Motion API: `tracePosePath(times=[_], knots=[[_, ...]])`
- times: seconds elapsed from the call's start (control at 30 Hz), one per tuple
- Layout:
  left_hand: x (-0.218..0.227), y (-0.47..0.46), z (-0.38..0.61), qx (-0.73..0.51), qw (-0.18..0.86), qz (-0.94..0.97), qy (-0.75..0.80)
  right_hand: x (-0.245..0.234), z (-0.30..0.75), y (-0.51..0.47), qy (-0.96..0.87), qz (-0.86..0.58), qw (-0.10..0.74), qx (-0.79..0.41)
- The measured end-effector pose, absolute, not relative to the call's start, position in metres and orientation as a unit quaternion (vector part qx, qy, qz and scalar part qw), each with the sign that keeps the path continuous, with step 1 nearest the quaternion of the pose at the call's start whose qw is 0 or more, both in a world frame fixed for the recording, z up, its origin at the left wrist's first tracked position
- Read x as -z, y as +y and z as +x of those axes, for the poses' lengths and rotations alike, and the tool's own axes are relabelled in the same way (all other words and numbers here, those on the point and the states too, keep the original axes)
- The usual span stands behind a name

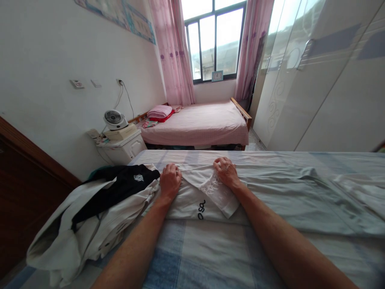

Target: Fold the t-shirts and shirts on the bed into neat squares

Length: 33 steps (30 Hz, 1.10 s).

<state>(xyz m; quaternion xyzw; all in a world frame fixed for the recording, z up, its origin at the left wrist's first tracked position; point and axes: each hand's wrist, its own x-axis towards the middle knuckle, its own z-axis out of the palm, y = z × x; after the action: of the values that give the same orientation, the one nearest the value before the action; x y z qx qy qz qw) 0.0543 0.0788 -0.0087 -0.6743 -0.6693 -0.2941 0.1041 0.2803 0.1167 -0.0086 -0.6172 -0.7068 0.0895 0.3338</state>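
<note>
A pale garment, apparently a shirt (186, 202), lies spread across the bed in front of me, with black lettering and a white embroidered part (216, 192) folded over its middle. At its far edge, my left hand (171, 180) is closed on the cloth with the fingers curled. My right hand (227, 171) grips the same far edge further right, beside the embroidered part, its fingertips bent over the fabric. Left of my left hand is a heap of clothes with a black garment (120, 184) and a white garment (72, 245).
Under the clothes is a blue-and-white checked bedsheet (192, 257). Beyond stands a second bed (207, 120) with a pink cover and folded bedding (159, 112). A small fan (115, 119) sits on a white cabinet (126, 150) at the left. Wardrobe doors (319, 88) line the right.
</note>
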Motion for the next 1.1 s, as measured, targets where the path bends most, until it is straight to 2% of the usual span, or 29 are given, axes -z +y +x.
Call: tracePosePath(times=[0.1, 0.2, 0.3, 0.4, 0.57, 0.83, 1.03, 1.1], knots=[[-0.001, 0.071, 0.073, 0.300, 0.153, -0.747, -0.573, -0.008, 0.272, 0.108, -0.738, -0.578, 0.349, -0.017], [-0.001, 0.062, 0.093, 0.223, 0.125, -0.831, -0.495, -0.010, 0.261, 0.098, -0.811, -0.511, 0.284, 0.002], [0.009, 0.059, 0.098, 0.129, 0.076, -0.835, -0.530, 0.006, 0.256, 0.093, -0.847, -0.500, 0.177, -0.021], [0.020, 0.065, 0.085, 0.083, 0.053, -0.799, -0.593, 0.023, 0.262, 0.096, -0.835, -0.536, 0.125, -0.027], [0.026, 0.072, 0.068, 0.085, 0.049, -0.762, -0.640, 0.026, 0.276, 0.102, -0.795, -0.594, 0.117, -0.037], [0.032, 0.074, 0.066, 0.074, 0.062, -0.757, -0.646, -0.001, 0.297, 0.101, -0.770, -0.623, 0.110, -0.086], [0.031, 0.075, 0.066, 0.061, 0.064, -0.757, -0.648, 0.008, 0.407, 0.077, -0.725, -0.680, 0.110, 0.002], [0.028, 0.073, 0.068, 0.055, 0.062, -0.755, -0.650, 0.021, 0.454, 0.066, -0.712, -0.698, 0.075, 0.012]])
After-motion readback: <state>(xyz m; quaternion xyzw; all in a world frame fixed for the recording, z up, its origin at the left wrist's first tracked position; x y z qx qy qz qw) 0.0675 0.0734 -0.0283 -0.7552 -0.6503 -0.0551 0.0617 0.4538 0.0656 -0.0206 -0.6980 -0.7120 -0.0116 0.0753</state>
